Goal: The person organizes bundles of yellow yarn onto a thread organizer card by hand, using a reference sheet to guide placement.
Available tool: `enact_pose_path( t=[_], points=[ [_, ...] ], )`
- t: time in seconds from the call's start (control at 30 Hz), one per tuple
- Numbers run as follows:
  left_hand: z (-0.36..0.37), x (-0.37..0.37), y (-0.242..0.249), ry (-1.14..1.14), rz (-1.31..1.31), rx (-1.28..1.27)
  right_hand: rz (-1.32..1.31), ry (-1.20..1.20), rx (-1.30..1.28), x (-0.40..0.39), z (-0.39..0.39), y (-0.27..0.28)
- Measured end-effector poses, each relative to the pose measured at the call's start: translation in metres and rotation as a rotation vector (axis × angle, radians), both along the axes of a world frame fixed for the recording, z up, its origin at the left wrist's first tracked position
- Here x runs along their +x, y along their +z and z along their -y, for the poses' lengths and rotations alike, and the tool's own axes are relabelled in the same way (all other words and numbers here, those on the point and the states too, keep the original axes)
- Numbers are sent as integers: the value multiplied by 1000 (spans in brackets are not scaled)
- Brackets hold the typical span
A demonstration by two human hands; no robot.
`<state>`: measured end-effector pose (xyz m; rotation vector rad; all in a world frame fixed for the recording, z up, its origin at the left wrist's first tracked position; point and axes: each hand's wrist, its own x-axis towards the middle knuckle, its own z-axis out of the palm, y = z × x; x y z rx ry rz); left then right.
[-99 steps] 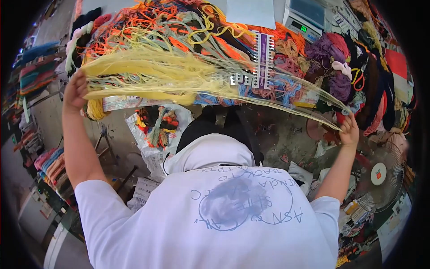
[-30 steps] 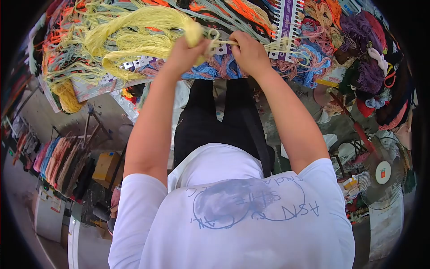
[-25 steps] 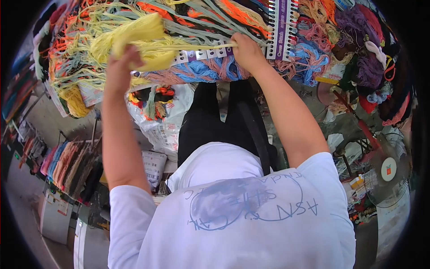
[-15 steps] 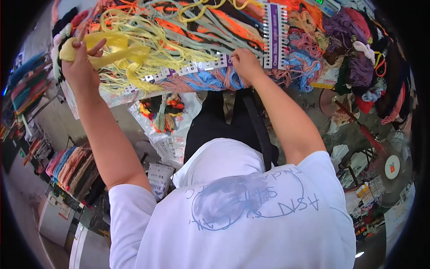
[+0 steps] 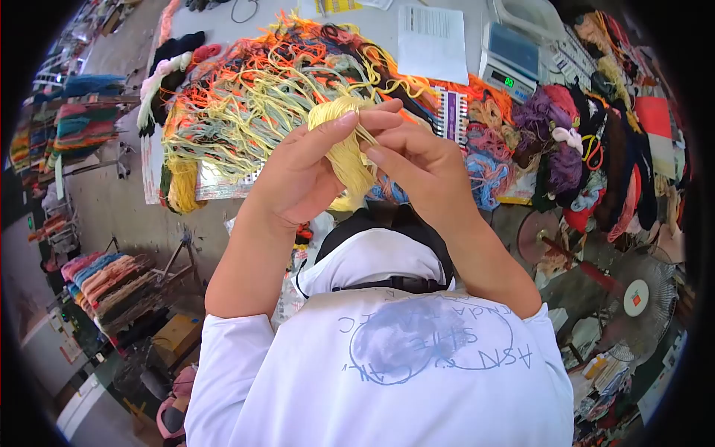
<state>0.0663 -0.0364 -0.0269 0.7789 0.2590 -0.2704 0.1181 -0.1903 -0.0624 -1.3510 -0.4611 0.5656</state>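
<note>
A skein of pale yellow yarn (image 5: 350, 160) is held up between both hands, over the near edge of the table. My left hand (image 5: 302, 167) is closed around the skein's left side, its thumb across the top. At the skein's right side, my right hand (image 5: 417, 160) pinches a few of its strands between thumb and fingers. Behind them lies a wide spread of loose yarn (image 5: 246, 97) in orange, yellow, grey-green and black. A white and purple card with a row of holes (image 5: 451, 119) pokes out of the yarn to the right of my right hand.
At the back right stand a digital scale (image 5: 509, 63) and a clear plastic tub (image 5: 529, 16). A printed sheet (image 5: 432, 41) lies left of the scale. Purple yarn (image 5: 558, 112) and orange-handled scissors (image 5: 593, 151) sit at the right. A fan (image 5: 635, 302) stands on the floor at the right.
My left hand has come from the far left to the middle with the yellow yarn. My right hand has left the perforated card and now grips strands of the skein. The view has shifted.
</note>
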Motion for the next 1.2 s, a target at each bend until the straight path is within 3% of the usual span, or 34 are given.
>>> enact_pose_path(
  t=[0.23, 0.57, 0.7, 0.83, 0.9, 1.1, 1.2],
  points=[
    [-2, -12, 17, 40, 75, 79, -193, 107, -8, -9, 15, 43],
    [2, -17, 22, 69, 80, 117, -375, 132, 59, -15, 22, 47],
    [3, -17, 22, 48, 85, 122, -360, 189, 138, -12, 21, 43],
    [11, -11, 26, 85, 87, 108, -319, 53, 169, -11, 14, 51],
    [12, -10, 26, 35, 77, 67, -149, 56, 51, -9, 13, 50],
    [14, -7, 23, -109, 70, -48, -98, 133, -291, -5, 19, 63],
    [14, -7, 29, -91, 65, -38, -140, 79, -166, -7, 20, 46]
  ],
)
